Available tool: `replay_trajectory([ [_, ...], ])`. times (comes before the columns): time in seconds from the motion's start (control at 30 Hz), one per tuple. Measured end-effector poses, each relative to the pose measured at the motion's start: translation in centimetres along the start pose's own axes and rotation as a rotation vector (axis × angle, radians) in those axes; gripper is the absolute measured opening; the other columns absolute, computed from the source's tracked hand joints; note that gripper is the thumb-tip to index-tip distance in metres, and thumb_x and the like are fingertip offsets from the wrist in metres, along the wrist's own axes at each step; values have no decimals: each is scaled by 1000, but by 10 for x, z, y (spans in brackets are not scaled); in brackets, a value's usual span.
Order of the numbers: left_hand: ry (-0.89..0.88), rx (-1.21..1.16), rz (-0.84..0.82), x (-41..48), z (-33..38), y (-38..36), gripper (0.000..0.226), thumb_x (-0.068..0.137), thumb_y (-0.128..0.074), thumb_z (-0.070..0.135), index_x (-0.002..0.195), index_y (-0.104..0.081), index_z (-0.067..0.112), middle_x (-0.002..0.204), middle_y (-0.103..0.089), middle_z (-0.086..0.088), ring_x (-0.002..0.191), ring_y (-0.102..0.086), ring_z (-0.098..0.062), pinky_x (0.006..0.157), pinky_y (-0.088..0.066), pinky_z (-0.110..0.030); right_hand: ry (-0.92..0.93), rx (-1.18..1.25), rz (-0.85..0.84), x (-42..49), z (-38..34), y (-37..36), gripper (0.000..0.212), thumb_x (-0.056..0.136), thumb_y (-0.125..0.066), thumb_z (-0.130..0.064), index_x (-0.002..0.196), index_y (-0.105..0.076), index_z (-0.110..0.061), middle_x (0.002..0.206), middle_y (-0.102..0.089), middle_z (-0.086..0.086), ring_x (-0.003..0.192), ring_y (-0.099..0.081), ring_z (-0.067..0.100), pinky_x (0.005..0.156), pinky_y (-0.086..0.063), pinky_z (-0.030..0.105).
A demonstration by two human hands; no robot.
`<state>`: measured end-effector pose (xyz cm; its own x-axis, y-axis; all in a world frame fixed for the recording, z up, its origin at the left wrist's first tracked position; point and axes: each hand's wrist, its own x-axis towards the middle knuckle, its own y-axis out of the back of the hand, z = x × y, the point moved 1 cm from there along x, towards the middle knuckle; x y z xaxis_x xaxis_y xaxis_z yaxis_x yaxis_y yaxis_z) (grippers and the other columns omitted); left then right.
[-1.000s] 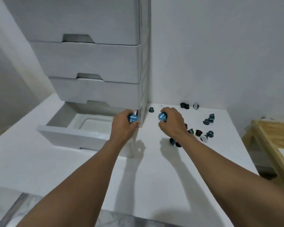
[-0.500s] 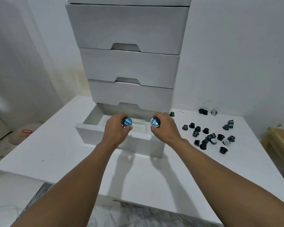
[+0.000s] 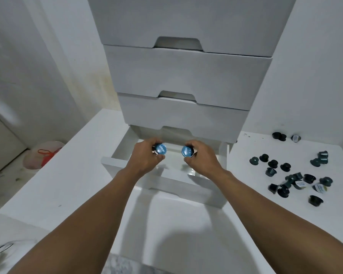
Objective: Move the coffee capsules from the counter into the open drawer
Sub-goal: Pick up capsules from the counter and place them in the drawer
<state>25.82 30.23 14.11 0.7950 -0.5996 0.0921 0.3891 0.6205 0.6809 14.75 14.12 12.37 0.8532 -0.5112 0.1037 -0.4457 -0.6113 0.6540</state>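
Capsules [image 3: 160,149] — L hand [image 3: 145,162], R hand [image 3: 203,161] — prob. over drawer [image 3: 206,194].

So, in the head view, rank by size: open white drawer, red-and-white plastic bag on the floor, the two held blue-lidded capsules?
1. open white drawer
2. red-and-white plastic bag, farther off, so unsure
3. left blue-lidded capsule and right blue-lidded capsule: alike, tied

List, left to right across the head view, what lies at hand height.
Red-handled bag → left hand → left blue-lidded capsule → right blue-lidded capsule → right hand → loose dark capsules.
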Motion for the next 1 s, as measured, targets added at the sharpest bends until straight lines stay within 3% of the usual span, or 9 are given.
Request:
replay_trajectory([
  [0.27,-28,74,-238,59,-52,14,45,73,-79,12,115,-63,14,111,-66,-3,95,-64,-15,90,-51,-27,-125,12,-22,37,11,-40,41,75,-72,-12,114,-64,-21,104,-63,-7,72,-52,5,74,-40,18],
  [0.47,-126,140,-442,105,-94,7,39,74,-77,14,111,-65,13,102,-66,-1,89,-61,-14,79,-47,-21,-301,-11,-72,56,14,-77,41,78,-71,-12,117,-61,-20,107,-60,-8,74,-53,4,76,-38,16],
  [0.57,-188,186,-545,119,-110,0,37,73,-76,17,108,-65,11,102,-68,-3,89,-62,-19,79,-50,-25,-370,-37,-85,64,17,-94,40,77,-73,-13,115,-63,-20,107,-61,-6,77,-55,8,77,-39,16],
  [0.67,-285,244,-602,125,-121,-11,37,70,-76,16,105,-67,7,100,-70,-8,90,-63,-26,82,-49,-30,-418,-76,-147,68,23,-107,38,75,-75,-14,110,-64,-21,105,-62,-4,78,-56,12,76,-40,16],
  [0.83,-290,304,-692,135,-129,-29,36,73,-73,21,107,-64,14,101,-67,-4,89,-59,-19,73,-43,-23,-473,-83,-266,78,35,-115,36,73,-75,-10,107,-64,-19,104,-62,-2,89,-59,16,73,-43,17],
  [0.93,-273,365,-757,139,-134,-41,38,75,-74,24,110,-61,17,106,-64,-4,91,-58,-19,74,-41,-23,-521,-50,-337,83,41,-120,30,76,-72,-6,102,-64,-18,96,-62,-2,79,-60,11,59,-45,9],
  [1.0,-256,413,-822,139,-139,-49,39,76,-74,25,111,-59,17,110,-62,-7,93,-57,-21,76,-44,-26,-551,-25,-388,86,47,-124,31,76,-68,3,100,-64,-16,94,-63,1,77,-63,12,59,-52,13],
])
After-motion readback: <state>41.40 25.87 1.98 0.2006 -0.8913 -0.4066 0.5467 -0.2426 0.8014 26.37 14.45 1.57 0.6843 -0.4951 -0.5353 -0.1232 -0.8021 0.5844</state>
